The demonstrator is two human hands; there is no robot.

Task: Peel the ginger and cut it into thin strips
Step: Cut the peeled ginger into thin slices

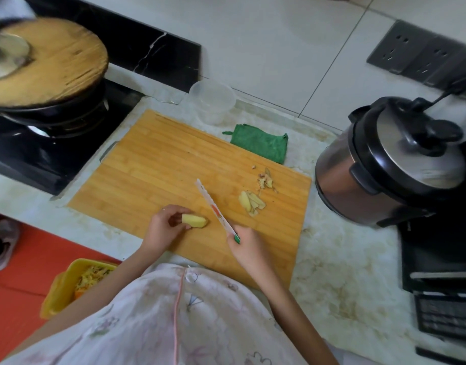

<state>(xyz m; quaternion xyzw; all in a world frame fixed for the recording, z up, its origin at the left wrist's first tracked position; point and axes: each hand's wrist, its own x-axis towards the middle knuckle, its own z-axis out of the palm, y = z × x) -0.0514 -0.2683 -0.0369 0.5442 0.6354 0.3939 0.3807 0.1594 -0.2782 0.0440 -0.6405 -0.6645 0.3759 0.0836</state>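
Left hand (165,225) pinches smooth peeled ginger (194,221); right hand (246,243) grips knife (215,209)

Pale-yellow ginger (194,221) — green cloth (259,146), yellow bin (58,293).

A pale marbled tabletop (345,272) is backed by a wall of large white tiles (279,35), on which a grey socket panel (421,56) is mounted. A black hob (29,159) is set in at the left, and a red floor (16,299) is seen below.
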